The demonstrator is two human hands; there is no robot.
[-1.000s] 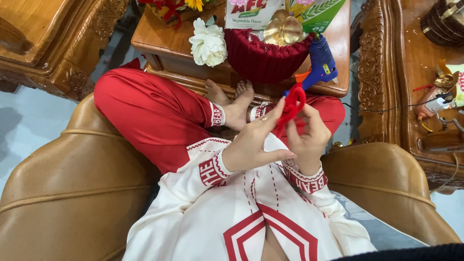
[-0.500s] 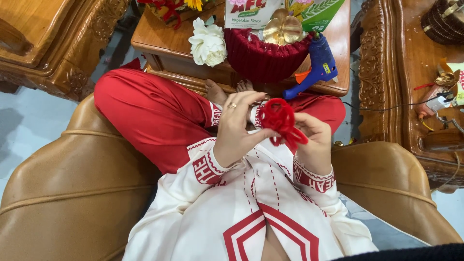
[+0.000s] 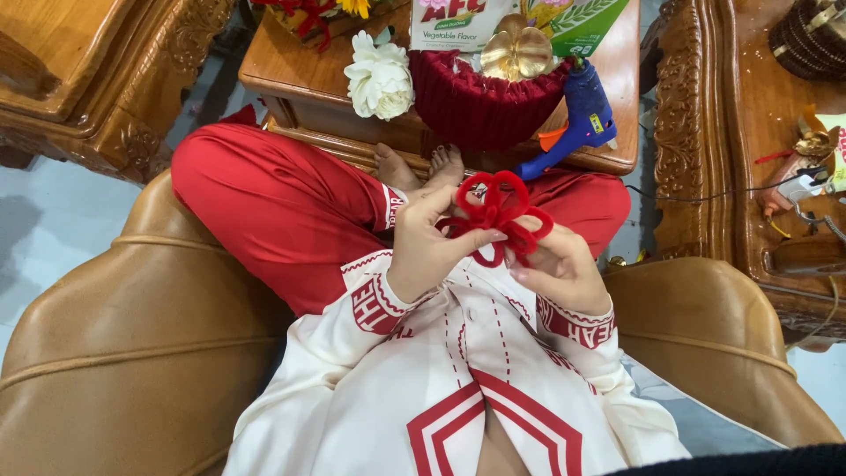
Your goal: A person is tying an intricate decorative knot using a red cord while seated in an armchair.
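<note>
Head view: both hands' fingers (image 3: pixel 458 236) pinch red looped flower (image 3: pixel 495 210); green-white packet (image 3: pixel 520 19) behind on table.

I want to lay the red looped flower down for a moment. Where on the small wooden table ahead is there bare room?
Bare wood shows on the small table left of the white flower, and at its right end beyond the blue glue gun. The middle is crowded: red basket, gold flower, packets. Both hands hold the red looped flower.
</note>
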